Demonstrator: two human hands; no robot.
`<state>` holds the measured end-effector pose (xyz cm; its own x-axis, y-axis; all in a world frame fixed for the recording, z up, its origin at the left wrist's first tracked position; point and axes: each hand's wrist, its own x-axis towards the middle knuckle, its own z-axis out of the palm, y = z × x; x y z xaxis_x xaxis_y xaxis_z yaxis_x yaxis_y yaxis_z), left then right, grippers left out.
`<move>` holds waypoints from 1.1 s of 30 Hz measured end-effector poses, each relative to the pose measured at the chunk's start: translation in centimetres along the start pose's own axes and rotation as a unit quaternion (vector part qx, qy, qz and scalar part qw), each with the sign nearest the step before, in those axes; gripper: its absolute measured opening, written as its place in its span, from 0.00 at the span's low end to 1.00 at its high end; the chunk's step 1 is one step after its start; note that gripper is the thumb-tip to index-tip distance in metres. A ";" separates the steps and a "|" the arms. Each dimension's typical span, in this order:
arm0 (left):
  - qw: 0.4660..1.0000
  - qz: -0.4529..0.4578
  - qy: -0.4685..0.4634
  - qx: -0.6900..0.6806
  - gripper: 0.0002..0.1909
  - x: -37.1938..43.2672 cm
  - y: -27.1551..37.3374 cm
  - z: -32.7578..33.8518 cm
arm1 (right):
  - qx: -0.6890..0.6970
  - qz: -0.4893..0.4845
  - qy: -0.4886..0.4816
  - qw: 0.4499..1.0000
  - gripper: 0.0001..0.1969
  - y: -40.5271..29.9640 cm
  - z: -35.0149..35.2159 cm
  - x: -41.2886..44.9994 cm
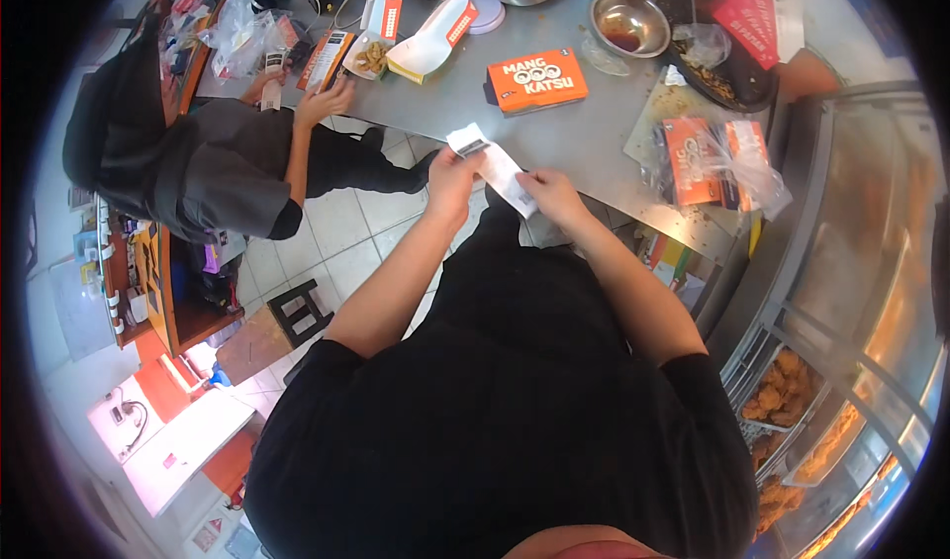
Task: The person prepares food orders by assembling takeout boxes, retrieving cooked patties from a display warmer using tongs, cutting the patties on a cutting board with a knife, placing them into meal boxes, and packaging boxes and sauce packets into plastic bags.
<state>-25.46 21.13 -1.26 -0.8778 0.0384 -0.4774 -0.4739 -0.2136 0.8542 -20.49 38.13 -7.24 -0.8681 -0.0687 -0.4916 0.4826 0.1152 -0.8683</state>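
A long white paper receipt (503, 172) is stretched between my two hands, just off the front edge of the steel worktable (438, 110). My left hand (453, 180) pinches its upper part, beside a dark printed block. Lower down, my right hand (551, 194) grips the right edge of the paper. Beyond my hands a closed orange food box (537, 81) with printed lettering lies on the table. Off to the right, a clear plastic bag (716, 160) holds orange boxes of the same kind.
At left a co-worker in dark clothes (215, 166) holds a paper slip (272, 80) near another orange box (325, 60). Two open cartons (369, 53) (430, 43), one with food, stand behind. A steel bowl (629, 23) holds dark sauce. A glass display case (839, 321) with fried food borders my right.
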 end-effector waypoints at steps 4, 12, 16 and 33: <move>0.928 0.159 0.203 0.268 0.16 9.0 -2.4 -3.8 | -0.134 0.058 0.078 0.986 0.19 -2.5 2.0 6.7; 0.676 0.377 -0.203 0.600 0.23 11.1 -2.0 -5.0 | -0.265 0.125 0.017 0.956 0.16 -1.7 -0.8 9.6; 0.679 0.371 -0.159 0.613 0.24 12.1 -1.8 -4.6 | -0.253 0.080 0.299 0.917 0.26 -2.1 -5.1 7.6; 0.761 0.251 -0.028 0.597 0.47 12.8 -3.1 -0.7 | -0.425 -0.222 0.113 0.870 0.43 -6.9 -10.4 8.6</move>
<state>-35.20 21.57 -10.21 -0.9549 0.2932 -0.0475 0.2269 0.8233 0.5203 -32.53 47.08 -4.80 -0.9941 -0.1082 -0.0109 -0.0837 0.8251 -0.5587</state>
